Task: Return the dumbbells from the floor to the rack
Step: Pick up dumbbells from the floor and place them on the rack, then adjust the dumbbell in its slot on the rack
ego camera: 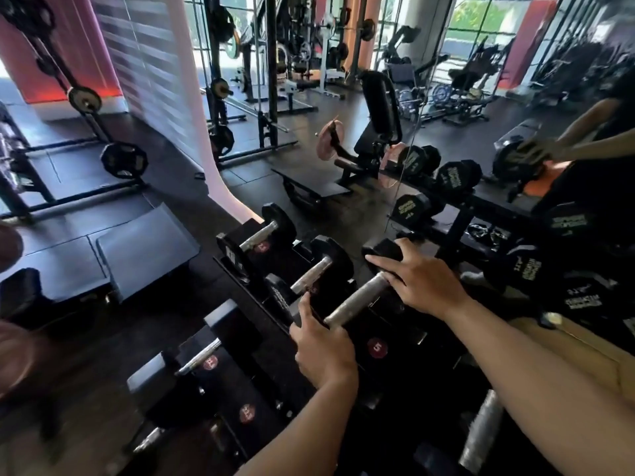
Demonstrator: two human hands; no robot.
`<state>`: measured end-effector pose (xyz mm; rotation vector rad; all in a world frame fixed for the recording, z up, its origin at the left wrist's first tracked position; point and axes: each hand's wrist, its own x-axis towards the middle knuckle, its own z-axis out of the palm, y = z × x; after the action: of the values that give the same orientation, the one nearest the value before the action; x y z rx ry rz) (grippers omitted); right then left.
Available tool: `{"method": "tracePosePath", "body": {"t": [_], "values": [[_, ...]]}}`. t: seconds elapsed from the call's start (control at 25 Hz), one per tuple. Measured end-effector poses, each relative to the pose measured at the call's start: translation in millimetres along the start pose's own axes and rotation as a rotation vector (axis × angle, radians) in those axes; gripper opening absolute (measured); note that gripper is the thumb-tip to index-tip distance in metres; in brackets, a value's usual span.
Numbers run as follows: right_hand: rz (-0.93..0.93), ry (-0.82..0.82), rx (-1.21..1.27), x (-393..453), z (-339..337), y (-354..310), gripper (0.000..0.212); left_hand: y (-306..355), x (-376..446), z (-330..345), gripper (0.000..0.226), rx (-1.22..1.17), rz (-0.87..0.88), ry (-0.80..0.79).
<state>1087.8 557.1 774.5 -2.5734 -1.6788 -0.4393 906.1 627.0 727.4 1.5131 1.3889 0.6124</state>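
Observation:
A black hex dumbbell [357, 302] with a silver handle lies across the top tier of the black dumbbell rack [395, 341], above a red "5" label. My left hand [323, 348] grips its near head, and my right hand [419, 280] rests over its far head and the far end of the handle. Two more dumbbells [311, 273] [257, 235] sit on the same tier to the left. A lower tier holds another dumbbell [199, 357].
A mirror behind the rack reflects dumbbells [453, 176] and my arms. A flat bench [144, 249] stands left of the rack. Plate-loaded racks [123, 159] and machines fill the far floor. A silver handle [481, 431] shows at bottom right.

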Motion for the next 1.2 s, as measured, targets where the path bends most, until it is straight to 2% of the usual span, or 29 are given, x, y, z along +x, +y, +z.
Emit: {"method": "tracePosePath", "body": {"t": [0.28,0.44,0.56,0.68,1.04,1.2], "values": [[-0.147,-0.104,-0.062,2,45,28,0.05,-20,-13,44,0.065,-0.044,-0.187,0.001],[-0.14,-0.151,-0.037,-2,72,40,0.053,-33,-15,67,0.061,-0.048,-0.282,-0.001],[-0.063,-0.204,0.038,-18,98,47,0.069,-42,-23,92,0.064,-0.027,-0.332,0.022],[0.027,-0.179,0.136,-33,111,55,0.079,-43,-32,105,0.065,-0.02,-0.321,0.049],[0.066,-0.121,0.124,-46,116,55,0.073,-56,-35,112,0.068,0.142,-0.181,0.058],[0.084,-0.125,0.127,-47,115,52,0.073,-56,-35,112,0.068,0.136,-0.158,0.067]]}}
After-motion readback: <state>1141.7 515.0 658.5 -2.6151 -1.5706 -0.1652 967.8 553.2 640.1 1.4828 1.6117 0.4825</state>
